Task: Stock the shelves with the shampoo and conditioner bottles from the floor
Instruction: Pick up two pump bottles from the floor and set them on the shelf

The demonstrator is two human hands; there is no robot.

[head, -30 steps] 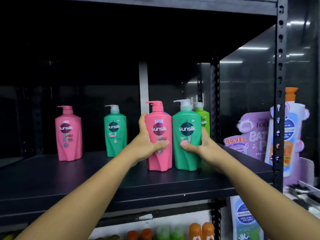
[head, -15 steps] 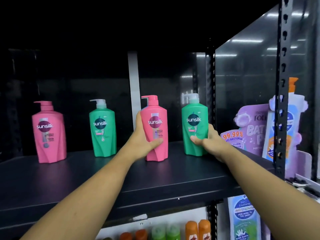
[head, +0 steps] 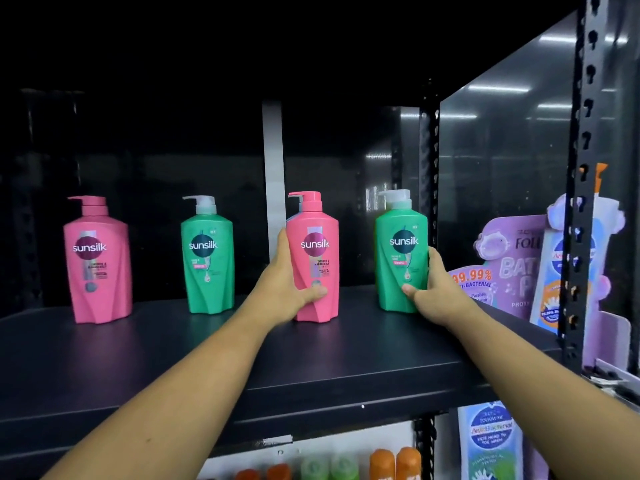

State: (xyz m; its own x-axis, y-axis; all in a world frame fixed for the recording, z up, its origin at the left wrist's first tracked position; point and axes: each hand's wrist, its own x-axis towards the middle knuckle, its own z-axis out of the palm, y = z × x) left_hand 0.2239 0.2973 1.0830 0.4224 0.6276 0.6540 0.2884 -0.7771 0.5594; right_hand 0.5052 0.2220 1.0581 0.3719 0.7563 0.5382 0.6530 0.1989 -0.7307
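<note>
Two hands hold two bottles upright on a black shelf [head: 242, 362].

Past the shelf's front edge, the left hand [head: 282, 289] wraps the lower left side of a pink bottle [head: 318, 251], with the thumb across its front. The right hand [head: 434, 294] grips the lower right side of a green bottle [head: 398, 258], thumb on its front. Both bottles stand on the shelf, apart from each other. Further left stand a second green bottle [head: 209, 258] and a second pink bottle [head: 98, 265], labels facing out. A purple display card [head: 502, 268] shows on the right.
</note>
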